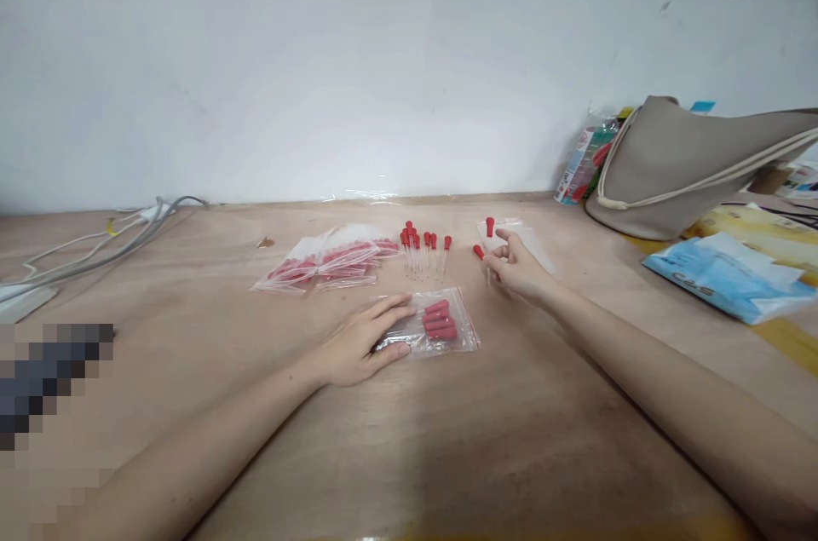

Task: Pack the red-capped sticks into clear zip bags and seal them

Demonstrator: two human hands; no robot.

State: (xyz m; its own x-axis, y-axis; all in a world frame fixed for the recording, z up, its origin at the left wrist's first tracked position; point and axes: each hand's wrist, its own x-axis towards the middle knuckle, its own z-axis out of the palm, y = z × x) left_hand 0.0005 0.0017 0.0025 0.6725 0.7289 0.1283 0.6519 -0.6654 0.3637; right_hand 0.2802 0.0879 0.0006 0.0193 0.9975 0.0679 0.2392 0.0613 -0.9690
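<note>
A: Our left hand (361,342) lay open, flat on the bag (447,328), mid-table; our right hand (521,267) pinched a dropper (478,251) (glass, we guessed).
B: Squeezed harder, it might have snapped — or slipped.

Holds down a clear zip bag (455,338) of red-bulbed droppers with the left hand (358,347), fingers (396,307) spread flat over its left half. Pinches two loose droppers (489,226) in the right hand (519,270), just beyond the bag's right corner. Behind the bag, a row of droppers (423,251). Behind-left, a pile of filled bags (325,261). All on the table (498,447).
</note>
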